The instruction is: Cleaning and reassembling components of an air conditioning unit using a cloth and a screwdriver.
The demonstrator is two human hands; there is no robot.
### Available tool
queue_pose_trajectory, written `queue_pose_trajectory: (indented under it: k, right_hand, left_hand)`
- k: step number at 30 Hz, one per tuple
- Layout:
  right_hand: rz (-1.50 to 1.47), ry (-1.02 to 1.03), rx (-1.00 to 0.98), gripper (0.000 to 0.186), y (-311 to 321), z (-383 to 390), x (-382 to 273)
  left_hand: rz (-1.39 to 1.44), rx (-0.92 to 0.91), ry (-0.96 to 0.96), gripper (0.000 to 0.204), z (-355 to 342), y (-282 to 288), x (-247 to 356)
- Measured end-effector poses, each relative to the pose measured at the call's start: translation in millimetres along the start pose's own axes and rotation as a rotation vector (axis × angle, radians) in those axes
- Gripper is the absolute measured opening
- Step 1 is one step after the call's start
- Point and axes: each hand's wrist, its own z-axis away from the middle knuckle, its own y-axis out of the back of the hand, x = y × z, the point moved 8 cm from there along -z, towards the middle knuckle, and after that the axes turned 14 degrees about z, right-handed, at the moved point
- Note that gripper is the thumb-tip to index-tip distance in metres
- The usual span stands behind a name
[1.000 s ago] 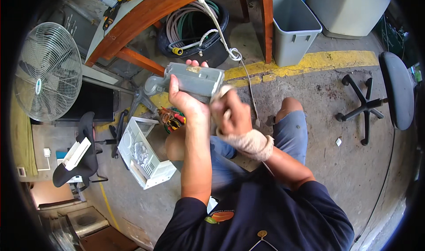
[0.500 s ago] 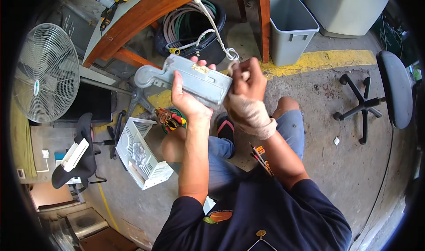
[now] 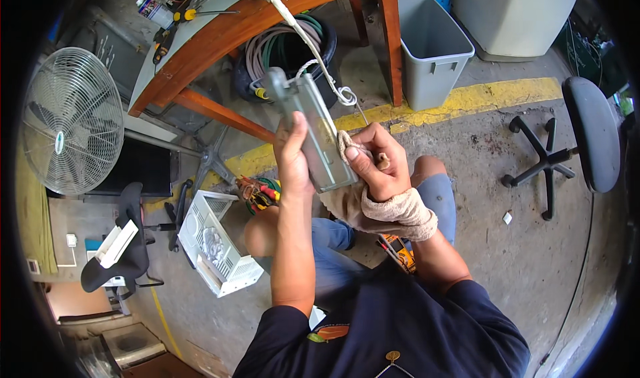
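Observation:
My left hand (image 3: 293, 159) is closed round a long grey metal housing (image 3: 328, 145) with a rounded lug at its far end. The housing is tilted, its lug pointing away from me, and motion blurs it slightly. With my right hand (image 3: 385, 163) I pinch a beige cloth (image 3: 400, 213) against the right edge of the housing. The rest of that cloth hangs over my right wrist. Part of the housing's near side lies behind the fingers and cloth.
A white vented metal casing (image 3: 223, 248) stands on the floor at left, near a pouch of hand tools (image 3: 257, 195). Ahead are a wooden table (image 3: 220, 35), a tub of coiled hose (image 3: 277, 41) and a grey bin (image 3: 433, 51). A fan (image 3: 73, 121) stands left, a wheeled chair (image 3: 590, 135) right.
The housing has turned in my left hand from lying crosswise to pointing away, its edge now toward my right hand. My right hand has moved down and brought the cloth onto that edge.

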Motion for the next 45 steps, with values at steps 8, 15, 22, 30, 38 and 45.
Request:
queue_pose_trajectory:
  k: [8, 15, 22, 30, 38, 45]
  right_hand:
    - [0.285, 0.131, -0.053, 0.01, -1.9, 31.3, -12.6]
    - [0.363, 0.178, 0.032, 0.012, -0.9, 32.4, -28.5]
    - [0.155, 0.015, 0.361, 0.024, 12.2, -32.1, -13.3]
    - [0.011, -0.033, 0.351, 0.027, 17.4, -10.1, -16.4]
    - [0.095, -0.024, 0.188, 0.032, 0.0, 15.8, 0.8]
    - [0.027, -0.294, -0.01, 0.016, 12.5, 94.4, 29.2]
  left_hand:
    - [0.012, 0.143, 0.276, 0.044, 14.0, -11.9, -13.5]
    - [-0.131, 0.1, 0.174, 0.035, 9.9, -7.1, -14.6]
    - [-0.096, 0.086, -0.01, 0.031, 19.1, -34.9, -6.4]
    - [-0.146, -0.067, -0.026, 0.024, 13.3, -44.1, -1.9]
    - [-0.105, 0.031, -0.085, 0.03, -1.2, -21.8, -2.0]
    - [0.407, -0.137, 0.232, 0.051, -40.4, 10.8, -18.7]
